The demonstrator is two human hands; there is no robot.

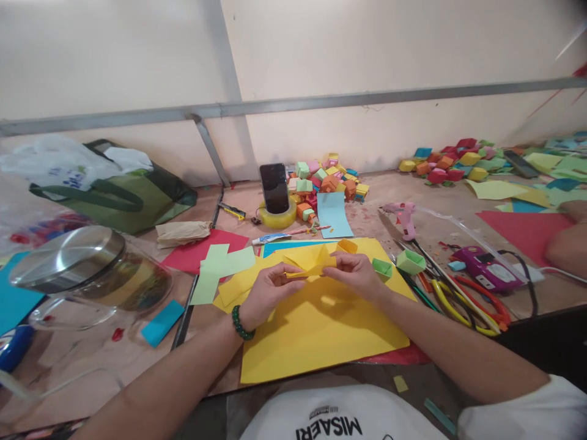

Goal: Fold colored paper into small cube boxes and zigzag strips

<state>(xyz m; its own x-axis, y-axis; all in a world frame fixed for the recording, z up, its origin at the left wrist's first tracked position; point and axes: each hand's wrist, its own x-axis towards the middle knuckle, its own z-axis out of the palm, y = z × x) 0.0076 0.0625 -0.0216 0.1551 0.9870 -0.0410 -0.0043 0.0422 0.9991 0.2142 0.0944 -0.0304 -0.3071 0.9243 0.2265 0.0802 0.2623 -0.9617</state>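
Observation:
A folded yellow paper piece (312,260) is held between my two hands, above a large yellow sheet (321,330) on the table. My left hand (273,290) pinches its left edge between thumb and fingers; a green bead bracelet circles that wrist. At its right edge, my right hand (355,274) is closed on the same piece. Just behind my right hand sits a small orange-yellow folded box (347,245). Two small green folded boxes, one (381,269) beside my right hand and another (411,261) further right, stand near the sheet's edge.
A phone (275,188) leans upright on a tape roll (277,215), beside a pile of colourful paper boxes (330,183). A pink glue gun (403,220), scissors (486,299) and a purple device (490,269) lie right. A glass jar (132,275) lies left. Another person's hand (568,247) rests far right.

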